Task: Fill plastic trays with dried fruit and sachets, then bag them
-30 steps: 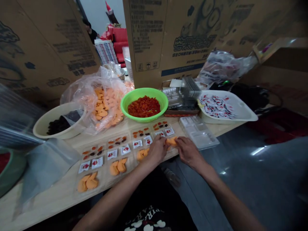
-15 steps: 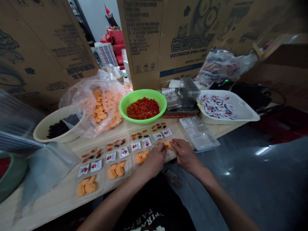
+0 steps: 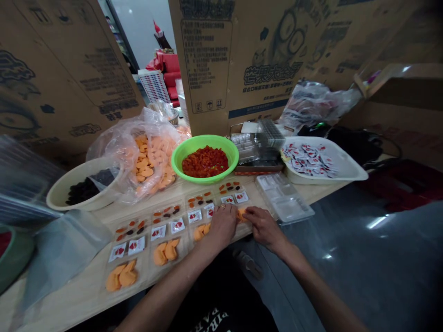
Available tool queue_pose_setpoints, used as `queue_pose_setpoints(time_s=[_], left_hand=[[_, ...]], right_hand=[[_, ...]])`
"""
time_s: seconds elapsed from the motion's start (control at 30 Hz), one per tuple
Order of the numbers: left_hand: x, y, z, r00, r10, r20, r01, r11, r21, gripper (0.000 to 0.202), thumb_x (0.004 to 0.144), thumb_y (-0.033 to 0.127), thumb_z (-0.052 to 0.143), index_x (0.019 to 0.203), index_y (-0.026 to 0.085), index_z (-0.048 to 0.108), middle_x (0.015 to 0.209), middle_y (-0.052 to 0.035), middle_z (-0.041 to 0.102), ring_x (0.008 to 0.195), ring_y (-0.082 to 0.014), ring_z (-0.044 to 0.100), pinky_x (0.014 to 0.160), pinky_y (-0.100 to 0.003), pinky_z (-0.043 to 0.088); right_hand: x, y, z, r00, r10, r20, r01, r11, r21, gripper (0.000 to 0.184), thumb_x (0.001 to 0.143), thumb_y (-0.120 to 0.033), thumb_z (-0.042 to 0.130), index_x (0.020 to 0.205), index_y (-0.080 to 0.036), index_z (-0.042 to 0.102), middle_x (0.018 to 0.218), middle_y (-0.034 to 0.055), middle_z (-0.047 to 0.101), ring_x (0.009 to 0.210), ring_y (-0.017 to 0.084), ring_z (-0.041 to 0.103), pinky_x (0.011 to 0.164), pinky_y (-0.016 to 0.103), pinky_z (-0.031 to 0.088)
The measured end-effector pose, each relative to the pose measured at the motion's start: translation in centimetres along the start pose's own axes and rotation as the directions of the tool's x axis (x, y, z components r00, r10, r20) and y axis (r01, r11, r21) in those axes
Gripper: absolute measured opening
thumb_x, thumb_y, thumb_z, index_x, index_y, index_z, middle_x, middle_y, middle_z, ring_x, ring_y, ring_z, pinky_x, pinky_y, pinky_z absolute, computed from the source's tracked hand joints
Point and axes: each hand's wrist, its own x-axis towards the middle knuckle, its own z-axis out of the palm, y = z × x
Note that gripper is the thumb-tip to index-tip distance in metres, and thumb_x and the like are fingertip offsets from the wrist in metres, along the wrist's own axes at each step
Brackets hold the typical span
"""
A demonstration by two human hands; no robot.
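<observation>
My left hand (image 3: 223,226) and my right hand (image 3: 263,226) meet over the near right end of a clear plastic compartment tray (image 3: 214,233), with fingers from both on a dried mango slice (image 3: 241,214). Much of the slice is covered by them. Small red-printed white sachets (image 3: 194,216) and dark and orange dried fruit pieces (image 3: 200,201) lie in the tray just beyond my left hand. Further compartment trays (image 3: 138,272) to the left hold similar sachets, fruit pieces and mango slices.
A green bowl (image 3: 204,140) of diced red fruit, a beige bowl (image 3: 62,201) of dark dried fruit and a plastic bag (image 3: 117,152) of mango slices stand behind the trays. To the right are an unfilled clear tray (image 3: 282,198) and a white tray (image 3: 349,169) of sachets.
The whole scene sits slightly lower in the view. My hands have drawn closer around the mango slice, and more of it is now covered.
</observation>
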Motion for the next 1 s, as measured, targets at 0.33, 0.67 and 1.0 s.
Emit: queue_pose_setpoints(time_s=[0.33, 0.67, 1.0], left_hand=[[-1.8, 1.2, -0.1, 0.998, 0.062, -0.014, -0.062, 0.998, -0.002, 0.027, 0.1, 0.028, 0.046, 0.113, 0.017, 0.067, 0.119, -0.014, 0.062, 0.117, -0.0316, 0.055, 0.093, -0.048, 0.043], [-0.5, -2.0, -0.3, 0.993, 0.074, 0.089, -0.069, 0.996, -0.051, 0.06, 0.101, 0.046, 0.041, 0.149, 0.01, 0.042, 0.157, -0.0214, 0.039, 0.149, -0.0344, 0.032, 0.119, -0.056, 0.028], [1.8, -1.6, -5.4, 0.927, -0.342, -0.156, 0.031, 0.483, -0.875, 0.06, 0.103, 0.046, 0.014, 0.157, 0.024, 0.027, 0.158, -0.0083, 0.042, 0.153, -0.0197, 0.024, 0.126, -0.043, 0.025]], right_hand=[[2.8, 1.4, -0.3, 1.0, 0.014, -0.014, -0.013, 0.997, 0.08, 0.058, 0.074, 0.0, 0.045, 0.127, -0.015, 0.063, 0.13, 0.0152, 0.066, 0.122, 0.025, 0.059, 0.103, 0.045, 0.048], [5.2, 1.2, 0.2, 0.986, -0.043, 0.16, 0.049, 0.998, -0.036, 0.047, 0.084, -0.006, 0.049, 0.129, -0.009, 0.061, 0.136, 0.0216, 0.059, 0.128, 0.029, 0.055, 0.105, 0.047, 0.046], [10.9, -7.3, 0.8, 0.932, 0.348, -0.099, -0.09, 0.485, 0.87, 0.059, 0.101, -0.038, 0.019, 0.16, -0.03, 0.019, 0.154, 0.0044, 0.045, 0.153, 0.019, 0.019, 0.125, 0.052, 0.02]])
